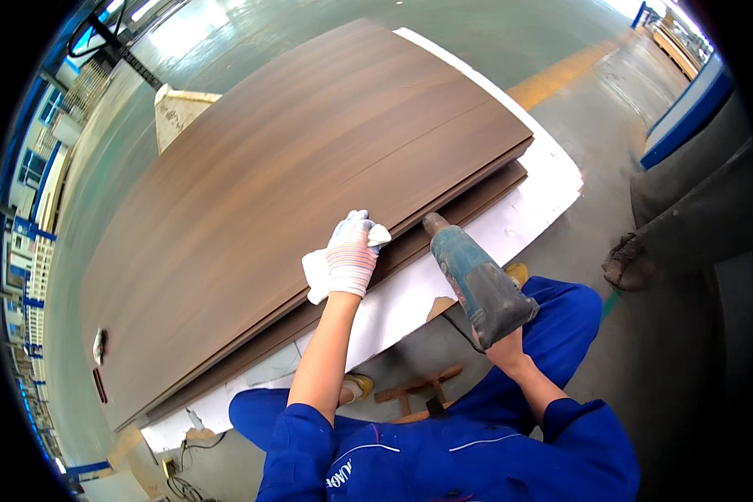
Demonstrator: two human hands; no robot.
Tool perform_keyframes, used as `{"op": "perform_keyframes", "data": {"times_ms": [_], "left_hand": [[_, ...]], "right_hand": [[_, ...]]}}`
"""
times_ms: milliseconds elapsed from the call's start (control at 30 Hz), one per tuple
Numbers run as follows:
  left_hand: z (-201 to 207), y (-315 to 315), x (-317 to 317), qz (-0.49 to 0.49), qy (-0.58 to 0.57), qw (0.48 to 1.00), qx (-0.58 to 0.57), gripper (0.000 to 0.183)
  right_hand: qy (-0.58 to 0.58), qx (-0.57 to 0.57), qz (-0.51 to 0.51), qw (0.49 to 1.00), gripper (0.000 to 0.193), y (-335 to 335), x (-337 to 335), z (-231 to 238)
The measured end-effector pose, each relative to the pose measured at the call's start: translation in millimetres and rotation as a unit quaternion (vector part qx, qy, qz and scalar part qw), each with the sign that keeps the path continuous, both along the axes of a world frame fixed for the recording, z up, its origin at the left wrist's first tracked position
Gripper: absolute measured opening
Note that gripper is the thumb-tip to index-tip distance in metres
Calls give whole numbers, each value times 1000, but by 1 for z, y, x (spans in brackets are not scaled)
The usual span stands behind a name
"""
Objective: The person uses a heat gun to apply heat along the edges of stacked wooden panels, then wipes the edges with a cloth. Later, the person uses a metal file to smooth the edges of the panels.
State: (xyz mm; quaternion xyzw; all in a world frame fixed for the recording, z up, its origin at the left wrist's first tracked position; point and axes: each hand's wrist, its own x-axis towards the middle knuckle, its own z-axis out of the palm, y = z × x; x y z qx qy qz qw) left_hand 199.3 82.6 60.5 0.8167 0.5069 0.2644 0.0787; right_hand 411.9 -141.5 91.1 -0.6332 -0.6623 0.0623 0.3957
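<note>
A large brown wood-grain panel lies flat before me, above another brown panel with a dark gap between their edges. My left hand, in a striped white work glove, is closed around a white cloth and rests on the upper panel's near edge. My right hand grips a teal and dark-grey heat gun from below; its handle is mostly hidden by the body. The nozzle points at the panel edges, just right of my left hand.
White foam-like sheeting sits under the panels. At right stand another person's legs near a blue-edged object. Cables lie on the floor at lower left, and a wooden stool is below me. A whitish triangular piece stands beyond the panel.
</note>
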Motion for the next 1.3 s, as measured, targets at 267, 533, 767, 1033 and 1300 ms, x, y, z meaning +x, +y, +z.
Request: {"op": "perform_keyframes", "data": {"times_ms": [267,533,767,1033,1300], "left_hand": [[3,22,74,-31,-9,999,11,29],[1,46,146,-60,-8,998,-15,30],[2,65,202,-85,-3,996,36,24],[7,84,274,-101,14,995,13,21],[2,106,341,-120,-5,993,-1,20]], "right_hand": [[269,-99,-43,957,12,28,81,5],[440,-153,-66,882,16,58,137,25],[500,-113,-83,855,13,77,180,27],[500,-106,-77,856,15,92,226,29],[532,-80,-140,832,14,83,245,14]]}}
